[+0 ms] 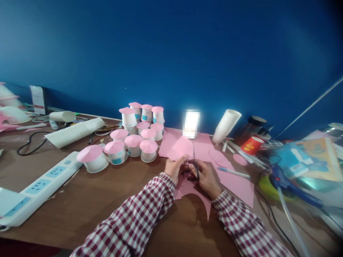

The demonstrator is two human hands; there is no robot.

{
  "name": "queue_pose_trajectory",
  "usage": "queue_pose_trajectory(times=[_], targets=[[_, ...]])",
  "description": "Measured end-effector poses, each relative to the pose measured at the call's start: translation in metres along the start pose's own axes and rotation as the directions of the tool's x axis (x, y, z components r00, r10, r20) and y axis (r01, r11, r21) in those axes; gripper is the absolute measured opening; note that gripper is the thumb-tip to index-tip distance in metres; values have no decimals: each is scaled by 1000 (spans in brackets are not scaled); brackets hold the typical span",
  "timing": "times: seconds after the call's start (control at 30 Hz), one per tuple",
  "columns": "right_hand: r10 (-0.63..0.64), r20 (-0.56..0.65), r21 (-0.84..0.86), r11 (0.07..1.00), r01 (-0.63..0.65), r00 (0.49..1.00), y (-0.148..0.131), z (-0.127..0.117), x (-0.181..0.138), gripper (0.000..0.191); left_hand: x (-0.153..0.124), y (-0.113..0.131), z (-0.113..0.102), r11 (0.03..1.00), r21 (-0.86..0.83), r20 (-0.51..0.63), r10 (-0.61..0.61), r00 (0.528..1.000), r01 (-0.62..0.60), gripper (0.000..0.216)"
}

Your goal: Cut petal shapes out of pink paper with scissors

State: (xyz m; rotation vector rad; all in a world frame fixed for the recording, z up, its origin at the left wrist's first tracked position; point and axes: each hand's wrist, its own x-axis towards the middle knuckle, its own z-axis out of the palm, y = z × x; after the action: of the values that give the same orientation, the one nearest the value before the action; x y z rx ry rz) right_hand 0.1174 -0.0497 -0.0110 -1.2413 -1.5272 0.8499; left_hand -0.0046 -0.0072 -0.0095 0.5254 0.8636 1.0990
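My left hand [174, 167] is closed on a pink paper piece [182, 147], holding it up over the wooden table [93, 207]. My right hand [205, 176] grips scissors [195, 162], whose blades point up into that paper. Both sleeves are red and white checked. More pink paper sheets [235, 182] lie under and to the right of my hands, with a pointed offcut [203, 203] hanging toward the front edge.
Several upturned white paper cups with pink tops [134, 142] stand left of my hands. A lying stack of cups [75, 132], a white power strip [40, 185], a pen [233, 172], a red cup [252, 145], a blue glue gun [289, 185] and clutter fill the sides.
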Motion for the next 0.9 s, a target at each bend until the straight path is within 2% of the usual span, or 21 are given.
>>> queue_pose_trajectory(times=[0.37, 0.5, 0.9], targets=[[14, -11, -27, 1000, -14, 1000, -3, -1, -1, 36, -2, 0, 0, 1000, 5, -1, -21, 1000, 21, 34], [9, -19, -50, 999, -10, 1000, -8, -2, -1, 33, -1, 1, 1, 1000, -7, -3, 11, 1000, -11, 34], [93, -4, 91, 992, -92, 996, 0, -1, -1, 40, -4, 3, 4, 1000, 27, -30, -6, 1000, 7, 33]])
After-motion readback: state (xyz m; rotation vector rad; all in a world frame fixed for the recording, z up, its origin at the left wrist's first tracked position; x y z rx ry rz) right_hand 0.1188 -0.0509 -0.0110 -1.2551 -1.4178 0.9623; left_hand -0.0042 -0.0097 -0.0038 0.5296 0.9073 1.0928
